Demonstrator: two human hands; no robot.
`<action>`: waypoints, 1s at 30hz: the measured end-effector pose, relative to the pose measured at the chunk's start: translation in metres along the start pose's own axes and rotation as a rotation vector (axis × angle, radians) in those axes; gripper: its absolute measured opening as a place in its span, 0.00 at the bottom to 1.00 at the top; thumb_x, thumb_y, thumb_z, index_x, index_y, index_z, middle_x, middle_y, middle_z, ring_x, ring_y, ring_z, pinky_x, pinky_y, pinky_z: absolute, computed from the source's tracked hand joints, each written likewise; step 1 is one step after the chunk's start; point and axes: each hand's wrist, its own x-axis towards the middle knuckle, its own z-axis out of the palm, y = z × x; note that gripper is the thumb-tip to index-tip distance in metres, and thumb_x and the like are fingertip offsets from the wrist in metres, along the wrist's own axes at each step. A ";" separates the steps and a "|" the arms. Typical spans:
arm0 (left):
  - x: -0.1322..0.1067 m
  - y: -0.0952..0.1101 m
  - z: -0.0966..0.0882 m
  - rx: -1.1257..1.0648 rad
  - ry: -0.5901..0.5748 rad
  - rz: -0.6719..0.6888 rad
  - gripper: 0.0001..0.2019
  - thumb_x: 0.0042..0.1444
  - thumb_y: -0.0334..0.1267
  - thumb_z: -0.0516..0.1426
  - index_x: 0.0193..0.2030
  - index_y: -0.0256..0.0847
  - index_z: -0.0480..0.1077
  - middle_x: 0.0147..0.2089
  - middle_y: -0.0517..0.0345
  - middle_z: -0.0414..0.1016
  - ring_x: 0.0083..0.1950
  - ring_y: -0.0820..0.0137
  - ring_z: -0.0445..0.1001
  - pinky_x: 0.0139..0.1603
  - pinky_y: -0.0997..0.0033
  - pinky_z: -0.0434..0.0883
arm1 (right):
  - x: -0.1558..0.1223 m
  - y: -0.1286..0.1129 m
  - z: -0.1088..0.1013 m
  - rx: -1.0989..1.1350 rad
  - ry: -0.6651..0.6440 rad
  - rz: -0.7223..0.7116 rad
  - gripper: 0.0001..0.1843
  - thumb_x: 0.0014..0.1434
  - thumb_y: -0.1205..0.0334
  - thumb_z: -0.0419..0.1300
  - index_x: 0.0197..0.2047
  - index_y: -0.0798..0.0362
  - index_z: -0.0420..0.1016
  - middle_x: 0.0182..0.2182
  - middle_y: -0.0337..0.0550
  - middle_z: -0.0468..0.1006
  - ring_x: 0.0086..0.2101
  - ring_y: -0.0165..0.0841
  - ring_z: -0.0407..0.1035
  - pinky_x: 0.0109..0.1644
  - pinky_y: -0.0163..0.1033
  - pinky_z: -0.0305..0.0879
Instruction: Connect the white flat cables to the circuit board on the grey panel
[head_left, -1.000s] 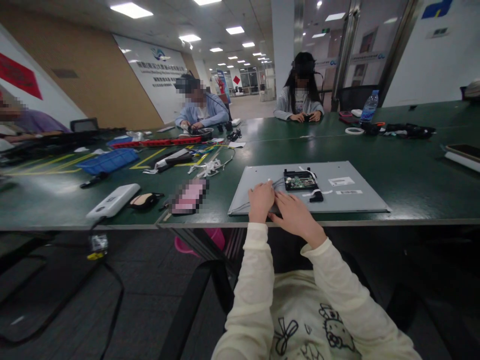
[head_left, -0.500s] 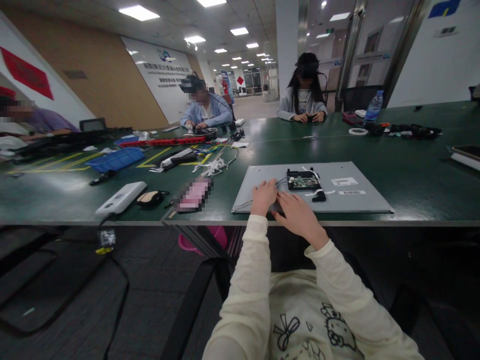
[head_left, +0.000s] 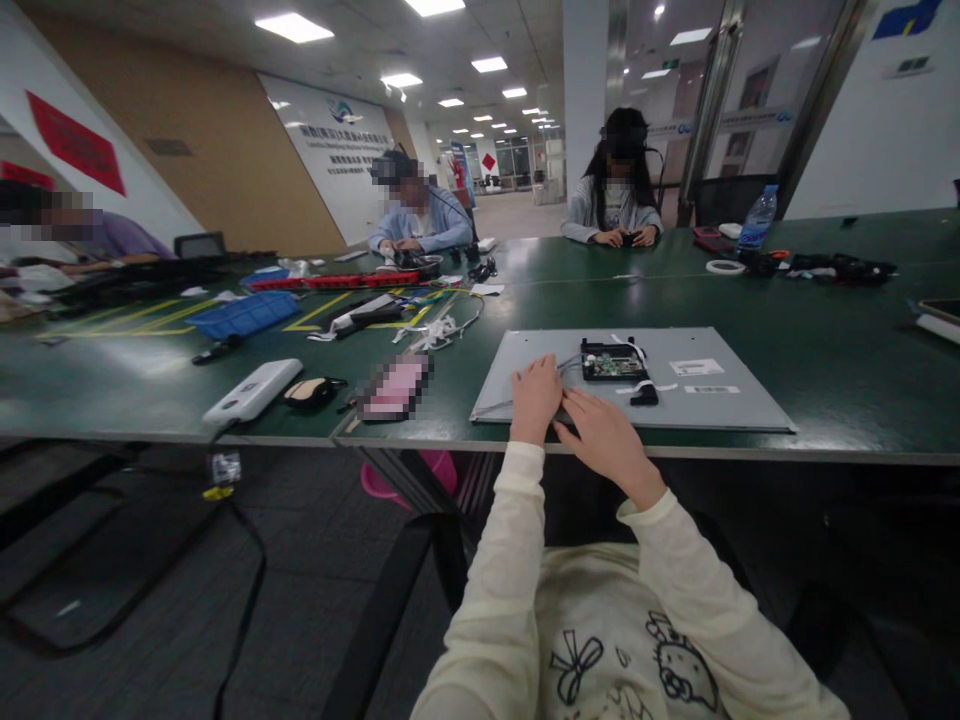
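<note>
The gray panel lies flat on the worktop, its near edge close to the worktop's front edge. Mounted on it is 1 circuit board in a black frame; 2 white labels sit to its right. Gray cables run from the board's left side to the fingers, and a further stretch shows left of the left hand, toward the panel's near left corner.

The left hand rests over the panel's left part, fingers bent downward at the cables. The right hand lies just beside it over the near edge, fingers extended, tips at the left hand. Whether either set of fingers grips a cable cannot be told; the contact is hidden. The board lies beyond the fingers, to their right, apart from them.

Left of the panel: 1 pink item, pixelated, and 1 white device. Farther off: 1 blue tray. Across the worktop sit 2 people.
</note>
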 end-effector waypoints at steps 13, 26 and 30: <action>-0.022 0.008 -0.017 -0.242 0.361 -0.088 0.16 0.64 0.30 0.45 0.55 0.38 0.66 0.56 0.49 0.72 0.57 0.65 0.69 0.62 0.62 0.60 | 0.012 0.047 -0.021 0.082 -0.187 -0.251 0.25 0.67 0.53 0.51 0.64 0.52 0.65 0.61 0.47 0.67 0.62 0.38 0.58 0.65 0.48 0.54; -0.022 0.002 -0.011 -0.281 0.237 -0.033 0.14 0.62 0.28 0.48 0.51 0.37 0.69 0.50 0.49 0.75 0.53 0.65 0.73 0.57 0.65 0.66 | 0.037 0.105 -0.002 0.044 -0.193 -0.082 0.30 0.66 0.50 0.50 0.67 0.56 0.60 0.65 0.53 0.60 0.64 0.41 0.55 0.66 0.50 0.52; -0.022 0.000 -0.007 -0.247 0.189 -0.003 0.13 0.63 0.29 0.48 0.50 0.39 0.69 0.49 0.50 0.75 0.50 0.66 0.74 0.55 0.66 0.67 | 0.050 0.145 -0.002 0.002 -0.228 0.002 0.29 0.67 0.51 0.49 0.67 0.55 0.60 0.65 0.53 0.59 0.64 0.42 0.54 0.67 0.50 0.51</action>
